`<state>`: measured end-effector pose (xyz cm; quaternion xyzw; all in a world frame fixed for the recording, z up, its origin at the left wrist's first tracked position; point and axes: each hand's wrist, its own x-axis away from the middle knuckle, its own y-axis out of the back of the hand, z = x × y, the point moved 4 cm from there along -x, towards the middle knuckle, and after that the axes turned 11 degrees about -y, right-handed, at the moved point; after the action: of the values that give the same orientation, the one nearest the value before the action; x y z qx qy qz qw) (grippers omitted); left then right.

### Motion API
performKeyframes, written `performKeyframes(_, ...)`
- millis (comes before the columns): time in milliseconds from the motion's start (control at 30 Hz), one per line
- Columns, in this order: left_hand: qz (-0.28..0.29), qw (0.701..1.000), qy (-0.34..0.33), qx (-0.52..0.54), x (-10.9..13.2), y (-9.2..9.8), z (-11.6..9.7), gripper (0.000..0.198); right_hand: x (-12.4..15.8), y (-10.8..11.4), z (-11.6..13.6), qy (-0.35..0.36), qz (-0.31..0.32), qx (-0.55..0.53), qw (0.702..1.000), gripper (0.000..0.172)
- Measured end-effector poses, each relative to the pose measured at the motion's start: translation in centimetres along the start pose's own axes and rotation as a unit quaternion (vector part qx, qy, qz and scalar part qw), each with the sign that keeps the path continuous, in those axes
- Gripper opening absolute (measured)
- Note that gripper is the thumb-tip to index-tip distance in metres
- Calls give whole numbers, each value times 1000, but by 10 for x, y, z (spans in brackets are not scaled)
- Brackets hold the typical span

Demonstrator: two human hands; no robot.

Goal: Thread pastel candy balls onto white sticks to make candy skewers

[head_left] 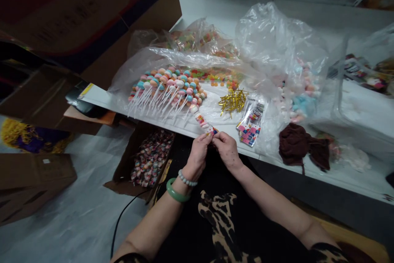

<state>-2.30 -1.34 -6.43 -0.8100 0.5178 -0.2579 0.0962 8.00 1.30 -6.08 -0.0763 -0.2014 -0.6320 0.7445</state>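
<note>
A candy skewer [201, 121] in what looks like a printed clear wrapper slants across the table's front edge, its near end between my hands. My left hand [198, 151], with a beaded bracelet and a green bangle on the wrist, pinches that end. Close beside it, my right hand [227, 148] also has its fingers pinched at the same end; the fingertips hide exactly what each one grips. Beyond the skewer lies a pile of candy lollipops [166, 86] with white sticks pointing toward me. Gold twist ties [233, 102] and printed wrappers [251, 121] lie to the right.
Clear plastic bags [273, 29] of colourful candies cover the table's middle. A brown cloth [294, 144] and a clear plastic bin [366, 103] are on the right. Below the table edge, a cardboard box [123, 168] holds many wrapped candies. A large carton [101, 12] stands at left.
</note>
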Motion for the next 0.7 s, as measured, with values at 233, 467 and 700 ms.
performKeyframes(233,19,996,-38,-74,-1,6,-1,26,4,5,13,229,-70,224,945,24)
performKeyframes(467,38,993,104,51,1,-5,-1,33,12,3,14,286,-120,271,911,31)
performKeyframes(700,-25,975,120,183,-11,-6,3,24,15,-1,17,269,-46,190,943,25)
